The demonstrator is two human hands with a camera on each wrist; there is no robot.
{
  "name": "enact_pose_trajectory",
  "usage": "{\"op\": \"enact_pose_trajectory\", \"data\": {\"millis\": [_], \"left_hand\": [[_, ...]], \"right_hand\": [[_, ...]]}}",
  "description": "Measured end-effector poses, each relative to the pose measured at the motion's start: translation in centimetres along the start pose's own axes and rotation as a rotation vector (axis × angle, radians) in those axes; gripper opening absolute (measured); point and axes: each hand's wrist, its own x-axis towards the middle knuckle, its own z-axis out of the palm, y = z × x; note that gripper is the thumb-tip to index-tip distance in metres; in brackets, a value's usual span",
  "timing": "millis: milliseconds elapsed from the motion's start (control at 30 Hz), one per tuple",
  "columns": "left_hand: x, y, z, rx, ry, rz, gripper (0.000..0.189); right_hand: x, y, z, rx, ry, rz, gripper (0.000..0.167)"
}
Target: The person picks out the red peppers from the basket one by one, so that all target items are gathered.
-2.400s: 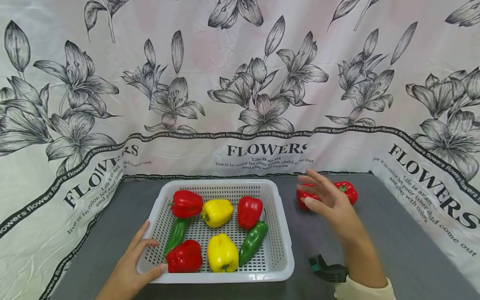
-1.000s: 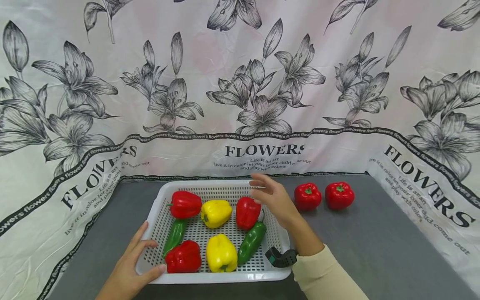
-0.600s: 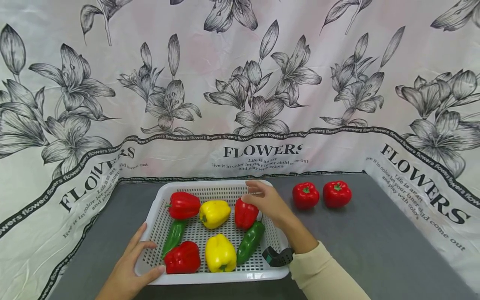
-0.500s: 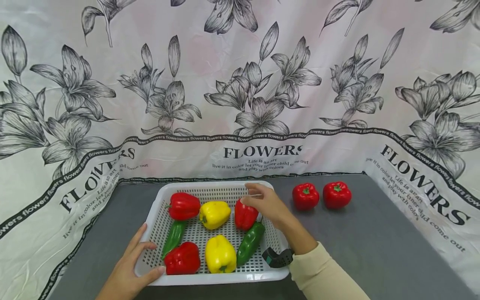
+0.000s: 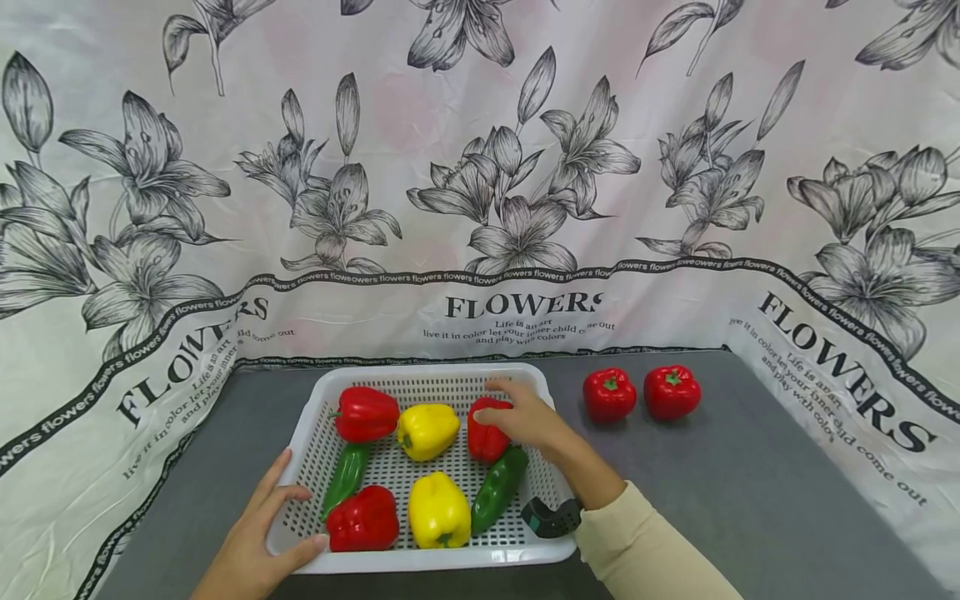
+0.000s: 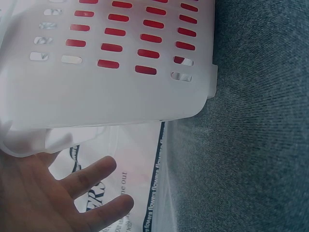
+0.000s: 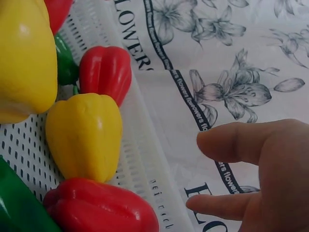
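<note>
A white perforated plastic basket [image 5: 435, 561] holds red and yellow bell peppers and two long green peppers. My left hand [image 5: 251, 537] rests at the basket's left front corner, fingers extended and spread; in the left wrist view, fingers [image 6: 91, 176] show beyond the basket wall. My right hand [image 5: 532, 421] reaches over the back right red bell pepper [image 5: 486, 442], thumb and fingers overlapping its top. In the right wrist view, that pepper [image 7: 101, 205] lies below, and thumb and finger stand apart with nothing between them. A green pepper [image 5: 500, 490] lies just in front of it.
Also in the basket are a back left red pepper [image 5: 366, 414], a front left red pepper [image 5: 363, 518], yellow peppers [image 5: 427, 432] and a left green pepper [image 5: 347, 479]. Two red bell peppers [image 5: 609, 395] stand on the grey tabletop [image 5: 750, 475] to the right. A flowered cloth [image 5: 330, 308] hangs behind.
My right hand has moved left from above the two red peppers on the table, then lowered over the red pepper in the basket. The left hand stays at the basket's corner.
</note>
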Motion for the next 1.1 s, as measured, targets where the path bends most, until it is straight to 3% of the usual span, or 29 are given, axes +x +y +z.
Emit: {"op": "enact_pose_trajectory", "data": {"millis": [167,400,833,1100], "left_hand": [[0.0,0.0,0.0,-0.004,0.003,0.004,0.043],[0.0,0.0,0.0,-0.016,-0.001,-0.001,0.043],[-0.1,0.1,0.0,0.0,0.008,0.011,0.041],[-0.2,0.0,0.0,0.021,0.008,0.012,0.04]], "right_hand": [[0.3,0.1,0.4,-0.035,-0.024,0.019,0.057],[0.7,0.6,0.8,-0.079,-0.052,-0.019,0.047],[1.1,1.1,1.0,-0.07,-0.055,-0.066,0.044],[0.8,1.1,1.4,-0.147,-0.078,-0.079,0.022]]}}
